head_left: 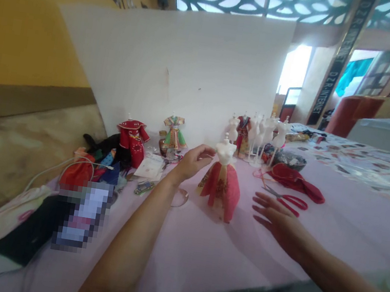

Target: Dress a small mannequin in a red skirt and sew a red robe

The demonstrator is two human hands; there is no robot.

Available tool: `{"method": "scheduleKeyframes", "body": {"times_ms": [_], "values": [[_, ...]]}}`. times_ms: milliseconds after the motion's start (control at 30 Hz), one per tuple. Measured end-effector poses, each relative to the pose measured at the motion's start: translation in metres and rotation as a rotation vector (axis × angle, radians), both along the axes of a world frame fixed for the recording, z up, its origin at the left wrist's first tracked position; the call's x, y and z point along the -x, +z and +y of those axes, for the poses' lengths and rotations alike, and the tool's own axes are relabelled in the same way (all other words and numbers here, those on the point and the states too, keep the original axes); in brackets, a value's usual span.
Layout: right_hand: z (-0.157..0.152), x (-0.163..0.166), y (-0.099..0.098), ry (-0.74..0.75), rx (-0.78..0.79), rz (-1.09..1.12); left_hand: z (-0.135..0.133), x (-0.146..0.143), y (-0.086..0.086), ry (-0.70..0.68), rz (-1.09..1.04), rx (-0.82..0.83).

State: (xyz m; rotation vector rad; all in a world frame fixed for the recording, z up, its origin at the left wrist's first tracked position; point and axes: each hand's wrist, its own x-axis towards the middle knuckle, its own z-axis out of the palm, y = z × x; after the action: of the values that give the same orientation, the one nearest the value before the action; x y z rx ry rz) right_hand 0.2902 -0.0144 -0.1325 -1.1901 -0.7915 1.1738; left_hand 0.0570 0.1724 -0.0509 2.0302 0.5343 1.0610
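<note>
A small white dress form [225, 152] stands upright on the pink-covered table [192, 254]. It wears a skirt [227, 186] of red and patterned gold cloth, its bodice bare. My left hand [198, 159] is close to the form's left side with the fingers curved and apart; whether a fingertip touches it I cannot tell. To the right of the skirt, my right hand [274, 218] is held above the table, its fingers stretched out and holding nothing. Just beyond that hand lie red-handled scissors [292, 201] and a piece of dark red cloth [296, 181].
Several bare white dress forms [260, 131] and one in a red robe [243, 136] stand at the back. Two dressed forms, one red [132, 141] and one green-gold [175, 133], stand at left. Cloth scraps [80, 172] and a blurred-out rectangular object [83, 217] lie nearer.
</note>
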Motion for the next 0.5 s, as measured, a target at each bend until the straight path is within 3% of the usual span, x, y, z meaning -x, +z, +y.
{"method": "scheduleKeyframes", "body": {"times_ms": [333, 500], "values": [[0.051, 0.012, 0.075, 0.018, -0.463, -0.47, -0.025, 0.0, 0.022, 0.197, -0.113, 0.063], [0.084, 0.021, 0.115, 0.023, -0.644, -0.689, -0.05, 0.001, 0.011, 0.344, 0.139, 0.002]]}}
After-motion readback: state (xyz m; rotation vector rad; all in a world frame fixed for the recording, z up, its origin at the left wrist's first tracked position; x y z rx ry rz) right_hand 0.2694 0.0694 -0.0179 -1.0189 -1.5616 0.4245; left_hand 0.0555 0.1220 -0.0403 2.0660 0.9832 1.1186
